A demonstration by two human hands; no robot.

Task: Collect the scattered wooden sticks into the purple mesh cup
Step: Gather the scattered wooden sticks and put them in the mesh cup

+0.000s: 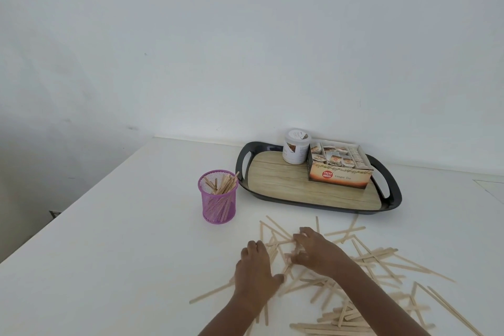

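Wooden sticks strewn loose and crossing over the near right of the white table, widest thing in the work area, mostly uncollected. Task judged early to midway, given a bundle already upright in the cup.

Black-rimmed tray with a wood-grain floor just beyond the scatter, set toward the back. Probably parked there to keep its ginger tea box and white tub clear of the sweeping.

Purple mesh cup upright, just left of the tray and beyond the scatter's far-left edge, apart from both hands yet near enough for a short carry.

Right hand palm down at the far end of the pile, fingers and thumb curled in on a few sticks, seemingly bunching them for a lift.

Left hand palm down just beside it, fingers loosely bent over the sticks, thumb spread, gripping nothing visible. Likely fencing the sticks in against sliding on a slick top.

Behind everything, plain pale wall with faint marks. Below it, table top smooth and matt, far edge against the wall, darker drop off the left side.
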